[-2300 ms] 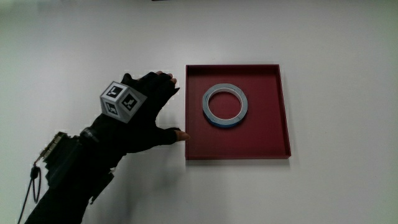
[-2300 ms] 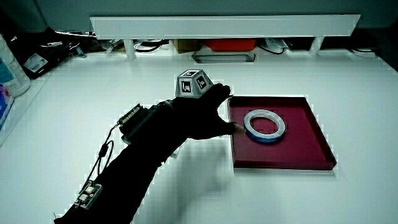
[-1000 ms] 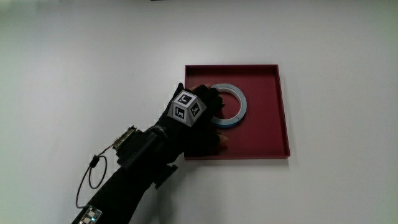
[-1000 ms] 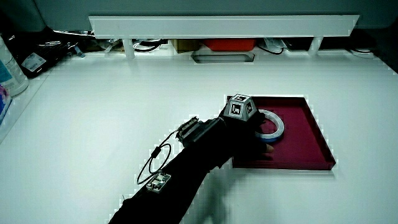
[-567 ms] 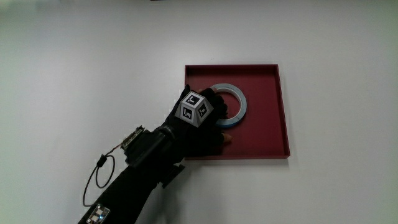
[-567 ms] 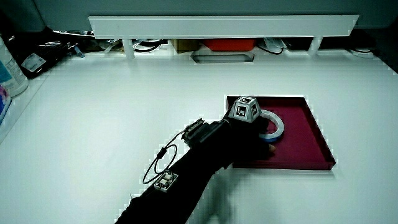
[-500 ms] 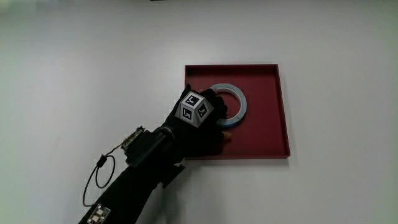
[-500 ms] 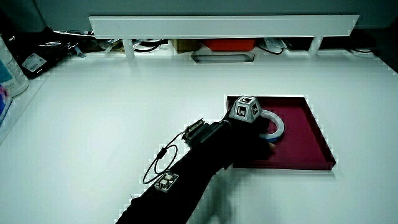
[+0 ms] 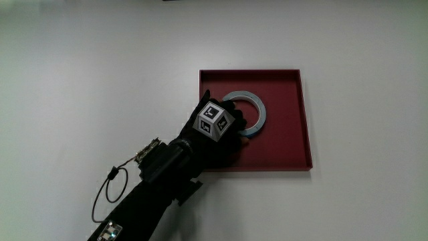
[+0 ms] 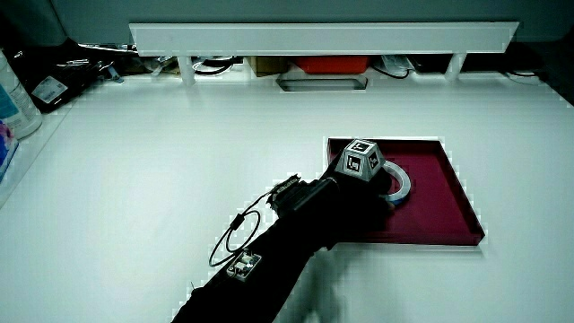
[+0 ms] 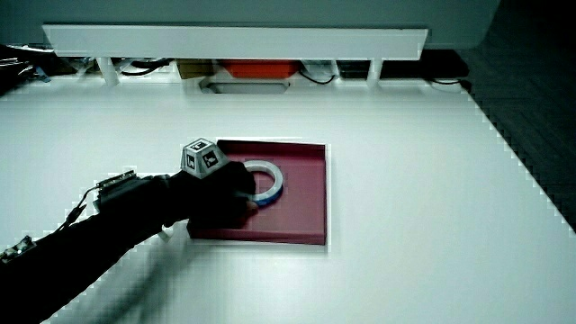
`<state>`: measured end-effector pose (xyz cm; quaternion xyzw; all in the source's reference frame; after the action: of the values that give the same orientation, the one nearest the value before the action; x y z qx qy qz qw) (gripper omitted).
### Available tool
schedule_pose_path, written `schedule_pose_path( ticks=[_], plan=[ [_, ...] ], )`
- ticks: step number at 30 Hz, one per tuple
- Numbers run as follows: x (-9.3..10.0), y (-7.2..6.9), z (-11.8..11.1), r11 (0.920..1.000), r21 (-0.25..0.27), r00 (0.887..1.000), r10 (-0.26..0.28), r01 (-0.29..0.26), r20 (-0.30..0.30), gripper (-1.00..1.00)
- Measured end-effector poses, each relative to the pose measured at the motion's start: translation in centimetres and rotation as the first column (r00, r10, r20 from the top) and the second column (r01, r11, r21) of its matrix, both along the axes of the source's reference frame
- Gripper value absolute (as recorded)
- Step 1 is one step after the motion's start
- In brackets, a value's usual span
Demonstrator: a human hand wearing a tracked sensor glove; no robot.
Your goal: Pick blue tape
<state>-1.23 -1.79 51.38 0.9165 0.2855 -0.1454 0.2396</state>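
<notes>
1. In the main view, the blue tape (image 9: 258,111) lay flat in the red tray (image 9: 289,144), in the half of the tray nearest the forearm (image 9: 155,179). The tray sat on the white table (image 9: 100,67).
2. Also in the main view, the hand (image 9: 212,136) rested over the part of the tape ring nearest the person and hid it. The patterned cube (image 9: 214,120) on its back sat just beside the ring's visible arc. Whether the hand had closed on the tape could not be told, since the glove and cube covered the contact.
3. In a side view, the hand (image 10: 359,194) reached over the tray's (image 10: 448,208) rim. The cube (image 10: 361,160) faced up, and only a short arc of the tape (image 10: 402,185) showed past the glove. The low partition (image 10: 323,36) stood at the table's edge farthest from the person.
4. In a side view, the hand (image 11: 220,194) lay on the nearer edge of the tape (image 11: 271,176), which lay flat on the floor of the tray (image 11: 301,200). The cube (image 11: 202,157) stood above the wrist, and the grip was hidden here too.
</notes>
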Motion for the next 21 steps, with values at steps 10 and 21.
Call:
schedule_pose_path(
  ticks=[10,21],
  plan=[
    [-0.1,0.4,-0.4,0.9996,0.027,1.000,-0.007,0.007,-0.023,1.00],
    [-0.5,0.9,-2.2,0.9957,0.092,0.999,0.018,-0.014,-0.047,1.00]
  ],
)
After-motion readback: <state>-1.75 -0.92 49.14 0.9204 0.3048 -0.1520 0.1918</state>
